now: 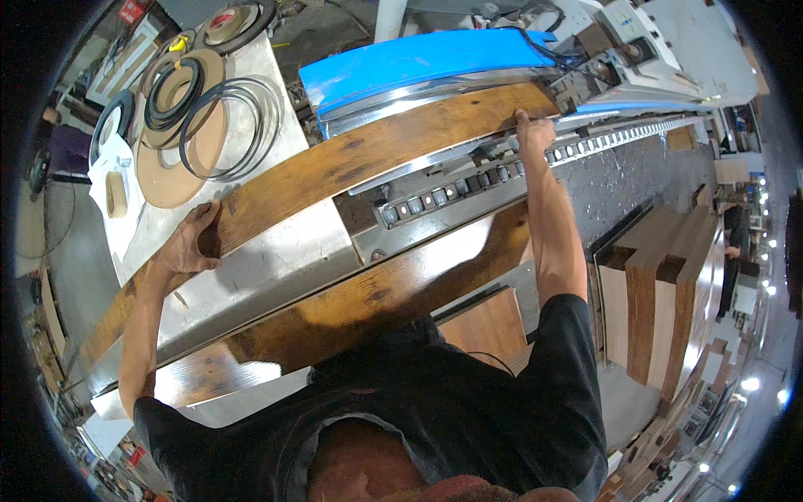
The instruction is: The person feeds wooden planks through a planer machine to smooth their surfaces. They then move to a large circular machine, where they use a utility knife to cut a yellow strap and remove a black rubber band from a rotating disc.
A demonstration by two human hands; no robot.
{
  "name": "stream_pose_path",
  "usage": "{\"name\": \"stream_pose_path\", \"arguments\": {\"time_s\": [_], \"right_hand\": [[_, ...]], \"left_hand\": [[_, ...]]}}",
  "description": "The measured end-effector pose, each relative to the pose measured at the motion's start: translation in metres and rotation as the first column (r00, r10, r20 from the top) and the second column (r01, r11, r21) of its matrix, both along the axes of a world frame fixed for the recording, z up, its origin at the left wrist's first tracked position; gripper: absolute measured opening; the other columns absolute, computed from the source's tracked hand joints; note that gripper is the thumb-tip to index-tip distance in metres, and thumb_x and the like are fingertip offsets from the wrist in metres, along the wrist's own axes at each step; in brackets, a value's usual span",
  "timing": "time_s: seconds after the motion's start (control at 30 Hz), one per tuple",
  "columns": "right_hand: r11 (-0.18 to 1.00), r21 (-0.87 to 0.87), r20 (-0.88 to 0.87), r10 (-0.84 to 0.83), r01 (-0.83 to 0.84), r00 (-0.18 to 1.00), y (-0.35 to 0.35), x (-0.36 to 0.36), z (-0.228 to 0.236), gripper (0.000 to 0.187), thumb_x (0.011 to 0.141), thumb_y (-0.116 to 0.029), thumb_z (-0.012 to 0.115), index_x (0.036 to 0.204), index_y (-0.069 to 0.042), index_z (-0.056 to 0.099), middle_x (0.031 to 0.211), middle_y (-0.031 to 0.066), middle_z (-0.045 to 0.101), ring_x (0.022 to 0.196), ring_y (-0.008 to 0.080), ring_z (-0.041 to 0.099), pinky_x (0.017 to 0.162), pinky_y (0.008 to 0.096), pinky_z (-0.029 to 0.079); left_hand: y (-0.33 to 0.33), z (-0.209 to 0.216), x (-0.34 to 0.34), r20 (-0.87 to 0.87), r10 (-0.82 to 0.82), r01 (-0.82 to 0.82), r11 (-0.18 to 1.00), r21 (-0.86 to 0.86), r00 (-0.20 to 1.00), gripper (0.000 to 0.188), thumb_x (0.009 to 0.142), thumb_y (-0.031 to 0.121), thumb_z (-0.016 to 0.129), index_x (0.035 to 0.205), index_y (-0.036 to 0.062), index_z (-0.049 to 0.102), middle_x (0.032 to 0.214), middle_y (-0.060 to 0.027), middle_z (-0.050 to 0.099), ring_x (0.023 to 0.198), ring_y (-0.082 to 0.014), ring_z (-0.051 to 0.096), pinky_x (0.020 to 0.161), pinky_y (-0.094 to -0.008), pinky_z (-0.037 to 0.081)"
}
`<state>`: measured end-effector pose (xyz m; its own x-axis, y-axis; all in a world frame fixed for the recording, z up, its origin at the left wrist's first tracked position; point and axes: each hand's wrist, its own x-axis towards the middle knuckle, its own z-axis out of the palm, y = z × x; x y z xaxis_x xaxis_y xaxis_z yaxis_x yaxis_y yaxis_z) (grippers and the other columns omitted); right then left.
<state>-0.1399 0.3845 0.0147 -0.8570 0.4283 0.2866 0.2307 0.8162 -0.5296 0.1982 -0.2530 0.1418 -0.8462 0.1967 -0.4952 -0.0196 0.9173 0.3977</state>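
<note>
Head view, looking down: a long brown wooden board [360,159] lies slantwise, its left part over a metal table [288,243] and its right end against a machine with a blue cover [427,71]. The left hand [186,244] rests on the board's left portion, spread, with thumb well apart from the fingers across the width. The right hand [534,134] is at the near edge of the right end, fingers curled, one digit touching the board; whether it pinches the edge cannot be told. A row of small metal-framed blocks [502,174] runs under the right forearm. Nearer the person lies a second brown board [368,301], glossy with reflected light. Coils of banding [171,92] occupy the table's far left; stacked panels [661,293] stand at right.
</note>
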Motion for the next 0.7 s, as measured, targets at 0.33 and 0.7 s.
{"name": "stream_pose_path", "arguments": {"time_s": [0.33, 0.7], "right_hand": [[0.996, 0.004, 0.121, -0.086, 0.086, 0.989, -0.015, 0.001, 0.006, 0.064, 0.063, -0.05, 0.086, 0.088, 0.006, 0.067, 0.092, 0.0254, 0.069, 0.092, 0.0409, 0.068, 0.082, 0.0453, 0.054], [0.988, 0.019, 0.01, -0.153, 0.152, 0.988, -0.02, 0.0, 0.006, 0.052, 0.071, -0.04, 0.085, 0.085, 0.007, 0.067, 0.086, 0.0222, 0.069, 0.085, 0.0413, 0.067, 0.079, 0.0445, 0.053]], "left_hand": [[0.026, -0.012, -0.012, -0.197, -0.138, 0.082, 0.96, -0.267, 0.971, 0.111, 0.067, 0.014, 0.083, 0.156, 0.0089, 0.017, 0.158, -0.0186, 0.024, 0.145, -0.0362, 0.025, 0.122, -0.0435, 0.023], [0.272, -0.075, -0.164, -0.737, -0.12, 0.268, 0.959, 0.086, 0.665, 0.053, 0.089, 0.026, 0.066, 0.13, -0.0067, 0.055, 0.146, -0.018, 0.045, 0.141, -0.0339, 0.035, 0.115, -0.0489, 0.031]]}}
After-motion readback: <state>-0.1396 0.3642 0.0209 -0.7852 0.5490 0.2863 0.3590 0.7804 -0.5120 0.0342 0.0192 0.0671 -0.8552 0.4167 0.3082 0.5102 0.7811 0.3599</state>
